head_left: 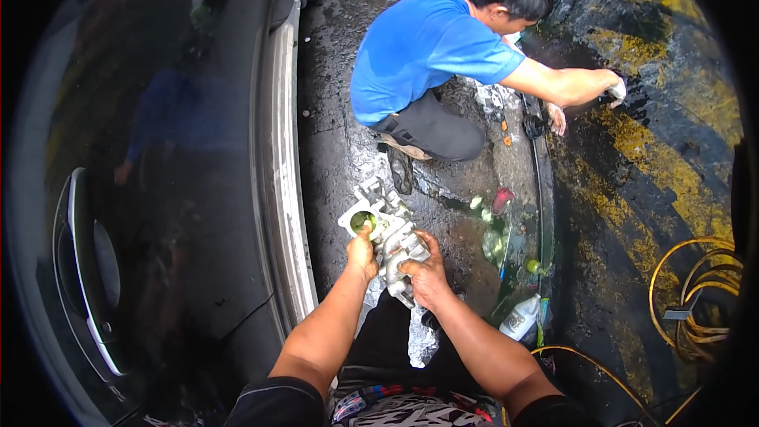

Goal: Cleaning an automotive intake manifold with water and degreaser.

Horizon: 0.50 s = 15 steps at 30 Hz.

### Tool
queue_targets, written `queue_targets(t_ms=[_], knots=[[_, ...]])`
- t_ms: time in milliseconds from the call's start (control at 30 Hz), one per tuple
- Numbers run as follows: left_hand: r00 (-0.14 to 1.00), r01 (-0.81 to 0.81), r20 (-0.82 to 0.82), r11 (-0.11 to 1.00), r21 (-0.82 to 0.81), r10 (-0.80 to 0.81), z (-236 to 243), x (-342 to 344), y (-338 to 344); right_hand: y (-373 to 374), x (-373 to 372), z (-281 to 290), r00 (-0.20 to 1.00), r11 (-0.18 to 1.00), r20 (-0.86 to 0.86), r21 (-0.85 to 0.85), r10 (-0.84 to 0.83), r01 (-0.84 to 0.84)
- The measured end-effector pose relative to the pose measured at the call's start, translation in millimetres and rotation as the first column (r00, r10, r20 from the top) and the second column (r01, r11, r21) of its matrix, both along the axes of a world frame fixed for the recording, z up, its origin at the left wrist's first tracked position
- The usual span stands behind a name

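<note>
A silvery cast-metal engine part (391,233), with a round flanged opening and several stubby ports, is held up in front of me in both hands. My left hand (363,255) is closed on its near left side, just below the flange, with a fingertip reaching into the opening. On the right, my right hand (427,275) wraps around the lower body of the part, its thumb lying across the top. Both palms and the part's underside are hidden. Below my hands hangs a crumpled silvery sheet (422,338).
A dark car (182,213) fills the left side. Ahead crouches a person in a blue shirt (427,47), one arm stretched right. A white bottle (520,317) lies near a red item (502,200) on the wet ground. A coiled yellow hose (658,300) lies far right.
</note>
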<state>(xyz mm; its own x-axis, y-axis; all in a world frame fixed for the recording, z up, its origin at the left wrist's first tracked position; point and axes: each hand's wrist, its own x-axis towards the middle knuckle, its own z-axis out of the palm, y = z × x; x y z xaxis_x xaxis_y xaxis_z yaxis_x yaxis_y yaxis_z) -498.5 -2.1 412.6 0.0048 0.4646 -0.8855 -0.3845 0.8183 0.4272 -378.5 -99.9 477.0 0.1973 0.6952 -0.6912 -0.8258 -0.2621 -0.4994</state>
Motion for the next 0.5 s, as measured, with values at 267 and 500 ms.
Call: queue_targets(t_ms=[267, 500], knots=[[0.998, -0.037, -0.044, 0.995, 0.089, 0.041, 54, -31, 137, 109, -19, 37, 0.993, 0.99, -0.084, 0.116, 0.087, -0.077], [0.916, 0.025, -0.396, 0.974, 0.226, 0.069, 84, -16, 258, 202, -21, 46, 0.963, 0.949, 0.114, 0.176, 0.245, -0.263]])
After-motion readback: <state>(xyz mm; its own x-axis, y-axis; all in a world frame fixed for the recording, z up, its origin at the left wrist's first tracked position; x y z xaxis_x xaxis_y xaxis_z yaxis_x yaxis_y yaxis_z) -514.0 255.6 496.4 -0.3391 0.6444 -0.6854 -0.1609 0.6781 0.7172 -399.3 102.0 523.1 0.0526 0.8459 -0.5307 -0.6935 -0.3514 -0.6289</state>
